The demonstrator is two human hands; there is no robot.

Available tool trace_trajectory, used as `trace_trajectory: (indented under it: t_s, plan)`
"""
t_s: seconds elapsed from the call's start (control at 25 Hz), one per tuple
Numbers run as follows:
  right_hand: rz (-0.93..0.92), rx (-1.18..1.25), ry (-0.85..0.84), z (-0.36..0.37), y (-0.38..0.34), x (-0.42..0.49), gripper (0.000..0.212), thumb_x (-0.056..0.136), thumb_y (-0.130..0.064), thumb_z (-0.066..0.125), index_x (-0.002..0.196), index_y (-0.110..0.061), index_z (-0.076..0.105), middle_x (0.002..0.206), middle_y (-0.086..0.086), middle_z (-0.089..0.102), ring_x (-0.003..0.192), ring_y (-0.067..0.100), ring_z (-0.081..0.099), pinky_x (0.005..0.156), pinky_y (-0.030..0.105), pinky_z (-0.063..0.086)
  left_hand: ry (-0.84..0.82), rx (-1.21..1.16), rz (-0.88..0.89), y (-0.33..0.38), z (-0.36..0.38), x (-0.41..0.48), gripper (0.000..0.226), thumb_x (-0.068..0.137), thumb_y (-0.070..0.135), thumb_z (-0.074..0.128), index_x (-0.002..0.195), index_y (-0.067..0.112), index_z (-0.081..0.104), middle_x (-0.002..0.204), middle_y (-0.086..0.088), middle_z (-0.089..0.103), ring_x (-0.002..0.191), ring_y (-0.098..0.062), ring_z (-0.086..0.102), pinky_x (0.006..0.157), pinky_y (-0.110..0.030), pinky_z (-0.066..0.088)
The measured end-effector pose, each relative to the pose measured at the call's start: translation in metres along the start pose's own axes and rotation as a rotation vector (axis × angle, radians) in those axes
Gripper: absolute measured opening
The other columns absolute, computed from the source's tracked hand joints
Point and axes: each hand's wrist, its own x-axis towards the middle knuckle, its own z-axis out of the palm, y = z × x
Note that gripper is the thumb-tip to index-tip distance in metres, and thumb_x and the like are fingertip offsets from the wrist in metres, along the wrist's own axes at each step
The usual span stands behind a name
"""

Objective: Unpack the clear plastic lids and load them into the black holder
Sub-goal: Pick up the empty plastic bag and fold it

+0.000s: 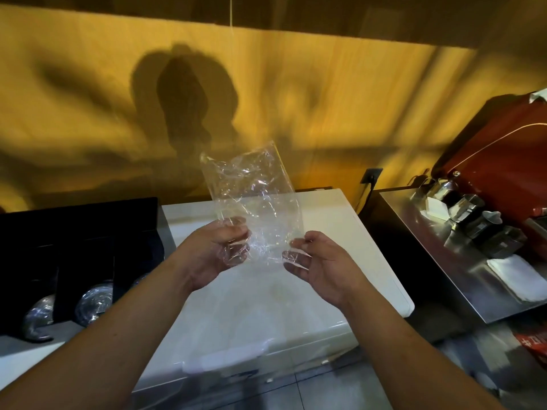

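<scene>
A yellow-lit wooden wall (296, 99) backs the scene. At far left the black holder (80, 226) stands on a grey worktop (17, 350), with stacks of clear plastic lids (94, 303) showing in its lower openings. Beside it is a white chest (340, 232). Above the chest we hold up a crumpled clear plastic bag (251, 190). Our left grip (219, 247) curls its fingers round the bag's lower left corner, and our right grip (319, 261) pinches the lower right edge between thumb and fingers. At right, a red espresso machine (497, 149) and a folded white cloth (515, 276) sit on a steel worktop (414, 232).
</scene>
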Motion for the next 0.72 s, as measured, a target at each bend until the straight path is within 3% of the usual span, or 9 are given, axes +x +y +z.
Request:
trace_trajectory:
  t_s: [0.08, 0.16, 0.32, 0.56, 0.72]
  plan:
    - [0.061, -0.108, -0.001, -0.005, -0.011, 0.004, 0.045, 0.081, -0.026, 0.079, 0.121, -0.013, 0.062, 0.115, 0.021, 0.073, 0.095, 0.039, 0.074, 0.082, 0.047, 0.06, 0.029, 0.167, -0.003, 0.003, -0.002, 0.0, 0.039, 0.082, 0.017, 0.084, 0.118, 0.016, 0.069, 0.088, -0.003, 0.075, 0.065, -0.016, 0.069, 0.057, -0.027, 0.057]
    - [0.119, -0.292, -0.006, 0.001, -0.021, 0.011, 0.055, 0.085, -0.041, 0.079, 0.13, -0.014, 0.062, 0.115, 0.017, 0.075, 0.091, 0.034, 0.074, 0.08, 0.043, 0.06, 0.025, 0.283, -0.031, 0.005, -0.001, -0.001, 0.044, 0.074, 0.021, 0.086, 0.114, 0.016, 0.07, 0.09, -0.005, 0.078, 0.067, -0.018, 0.07, 0.057, -0.028, 0.057]
    - [0.108, -0.651, -0.008, 0.016, -0.025, 0.025, 0.032, 0.093, -0.035, 0.078, 0.116, -0.014, 0.073, 0.083, 0.004, 0.074, 0.067, 0.019, 0.067, 0.064, 0.032, 0.058, -0.024, 0.353, -0.1, 0.007, 0.0, -0.002, 0.044, 0.075, 0.031, 0.089, 0.113, 0.015, 0.071, 0.095, -0.01, 0.079, 0.074, -0.024, 0.073, 0.064, -0.033, 0.061]
    - [0.052, -0.653, 0.076, 0.006, -0.023, 0.037, 0.011, 0.095, -0.023, 0.075, 0.094, -0.012, 0.074, 0.064, 0.005, 0.061, 0.051, 0.014, 0.052, 0.05, 0.025, 0.046, 0.078, 0.413, -0.031, 0.007, -0.01, 0.004, 0.018, 0.089, 0.03, 0.08, 0.083, 0.014, 0.077, 0.067, -0.003, 0.066, 0.053, -0.014, 0.055, 0.053, -0.024, 0.05]
    - [0.07, -0.578, 0.08, -0.002, -0.024, 0.042, 0.01, 0.092, -0.023, 0.074, 0.096, -0.014, 0.077, 0.061, 0.005, 0.054, 0.049, 0.016, 0.045, 0.043, 0.024, 0.041, 0.089, 0.44, -0.067, 0.007, -0.019, 0.007, 0.015, 0.091, 0.029, 0.077, 0.089, 0.016, 0.084, 0.062, 0.002, 0.064, 0.051, -0.012, 0.056, 0.05, -0.024, 0.05]
